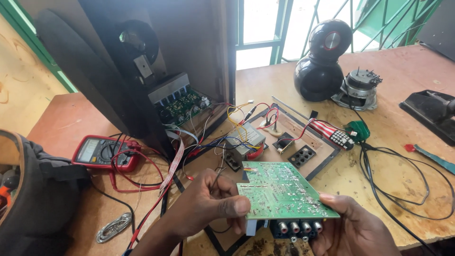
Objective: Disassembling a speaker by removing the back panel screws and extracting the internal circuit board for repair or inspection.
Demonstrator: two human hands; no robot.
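A green circuit board [282, 189] is held solder side up over the wooden bench, with a row of round sockets [298, 228] along its near edge. My left hand [208, 206] pinches the board's left edge with thumb on top. My right hand [353, 227] supports the board from below at its right corner. Thin wires run from the board's far edge toward a transformer [244, 137] on a flat panel behind it.
An opened speaker cabinet [156, 71] with an amplifier board stands at back left. A red multimeter [102, 152] with leads lies left. A round black speaker [322, 59], a motor part [360, 87], black cables [403, 189], a solder coil [113, 227] and a dark bag [33, 189] surround.
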